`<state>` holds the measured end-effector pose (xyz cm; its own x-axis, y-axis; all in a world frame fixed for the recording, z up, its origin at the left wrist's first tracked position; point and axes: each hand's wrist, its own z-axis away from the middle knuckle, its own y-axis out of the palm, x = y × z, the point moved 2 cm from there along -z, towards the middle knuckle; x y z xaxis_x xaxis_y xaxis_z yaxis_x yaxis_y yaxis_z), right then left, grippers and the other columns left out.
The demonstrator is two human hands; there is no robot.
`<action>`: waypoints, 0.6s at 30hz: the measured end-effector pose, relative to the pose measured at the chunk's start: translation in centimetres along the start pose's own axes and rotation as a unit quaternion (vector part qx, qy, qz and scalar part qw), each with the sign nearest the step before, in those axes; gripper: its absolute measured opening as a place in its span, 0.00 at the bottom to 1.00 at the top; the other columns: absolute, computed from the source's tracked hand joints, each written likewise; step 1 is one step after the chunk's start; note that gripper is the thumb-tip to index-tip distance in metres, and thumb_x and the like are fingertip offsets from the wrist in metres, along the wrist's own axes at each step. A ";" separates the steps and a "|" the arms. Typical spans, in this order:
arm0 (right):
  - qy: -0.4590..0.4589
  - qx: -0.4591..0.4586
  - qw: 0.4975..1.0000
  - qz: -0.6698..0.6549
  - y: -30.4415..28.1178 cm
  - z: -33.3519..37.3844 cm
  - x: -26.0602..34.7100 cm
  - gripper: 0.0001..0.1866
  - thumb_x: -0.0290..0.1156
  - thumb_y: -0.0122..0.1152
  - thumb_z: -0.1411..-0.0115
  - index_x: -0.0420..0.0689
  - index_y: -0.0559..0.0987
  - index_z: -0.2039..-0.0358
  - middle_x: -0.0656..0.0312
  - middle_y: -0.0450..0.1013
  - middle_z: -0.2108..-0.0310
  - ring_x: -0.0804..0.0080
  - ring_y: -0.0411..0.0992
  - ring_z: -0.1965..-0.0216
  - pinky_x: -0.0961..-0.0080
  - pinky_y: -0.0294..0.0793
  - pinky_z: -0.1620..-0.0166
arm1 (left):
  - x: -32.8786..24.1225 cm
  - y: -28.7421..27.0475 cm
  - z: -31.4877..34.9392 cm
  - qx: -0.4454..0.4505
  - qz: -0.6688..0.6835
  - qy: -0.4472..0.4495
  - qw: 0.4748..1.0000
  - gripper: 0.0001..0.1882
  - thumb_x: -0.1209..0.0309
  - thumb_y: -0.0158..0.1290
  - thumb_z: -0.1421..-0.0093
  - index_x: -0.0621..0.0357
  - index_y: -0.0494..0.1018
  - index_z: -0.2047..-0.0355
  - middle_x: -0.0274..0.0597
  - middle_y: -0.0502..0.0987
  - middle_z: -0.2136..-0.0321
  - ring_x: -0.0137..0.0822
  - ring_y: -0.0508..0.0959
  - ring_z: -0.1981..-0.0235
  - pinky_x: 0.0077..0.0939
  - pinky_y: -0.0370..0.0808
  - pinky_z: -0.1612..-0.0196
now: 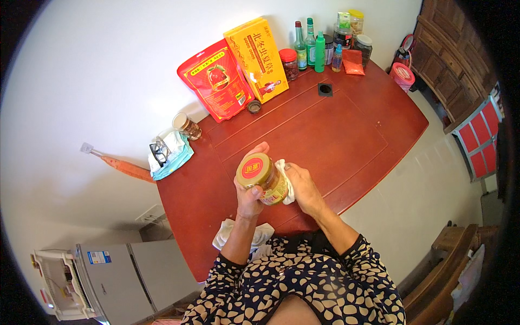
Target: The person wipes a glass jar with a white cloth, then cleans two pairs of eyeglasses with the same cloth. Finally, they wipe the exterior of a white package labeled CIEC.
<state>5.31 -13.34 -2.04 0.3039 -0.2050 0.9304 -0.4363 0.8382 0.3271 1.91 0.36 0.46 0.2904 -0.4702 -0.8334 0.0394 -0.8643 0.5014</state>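
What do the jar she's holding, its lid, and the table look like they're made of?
The jar looks like clear glass, or possibly plastic: the yellowish contents show through its shiny wall. Its lid appears to be gold-coloured metal with a red round label, though the finish is hard to confirm. The table looks like reddish-brown lacquered wood, with panel grooves and a soft sheen.

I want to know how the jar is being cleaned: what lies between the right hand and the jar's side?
In the head view, a white cloth is pressed between the right hand and the jar, which the left hand holds.
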 end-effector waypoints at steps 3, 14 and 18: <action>-0.203 -0.076 0.932 0.290 0.4 1.2 2.3 0.16 0.35 0.46 0.34 0.35 0.71 0.55 0.54 0.71 0.61 0.66 0.70 0.59 0.77 0.68 0.54 | 0.0 0.3 0.1 -0.010 0.008 -0.041 0.999 0.59 0.45 0.69 0.62 0.65 0.53 0.38 0.48 0.57 0.36 0.42 0.58 0.35 0.40 0.58 0.35; -0.211 0.052 0.976 0.013 0.8 -0.1 3.6 0.20 0.40 0.44 0.32 0.38 0.71 0.50 0.63 0.71 0.61 0.77 0.68 0.60 0.80 0.67 0.56 | 0.7 0.2 -0.1 0.048 0.023 -0.012 0.999 0.61 0.50 0.71 0.63 0.64 0.49 0.36 0.49 0.50 0.34 0.41 0.53 0.33 0.39 0.54 0.33; -0.147 -0.032 0.986 0.068 1.3 0.8 2.6 0.19 0.40 0.43 0.31 0.38 0.71 0.50 0.62 0.71 0.58 0.77 0.69 0.58 0.79 0.69 0.55 | 0.6 0.3 0.2 -0.028 0.047 0.018 0.998 0.47 0.63 0.67 0.56 0.69 0.57 0.40 0.50 0.63 0.39 0.30 0.73 0.49 0.28 0.70 0.47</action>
<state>4.81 -13.16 0.91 -0.0167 -0.2179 0.9758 -0.3986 0.8965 0.1934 1.92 -0.21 0.08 0.3296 -0.5410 -0.7737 0.0640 -0.8049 0.5900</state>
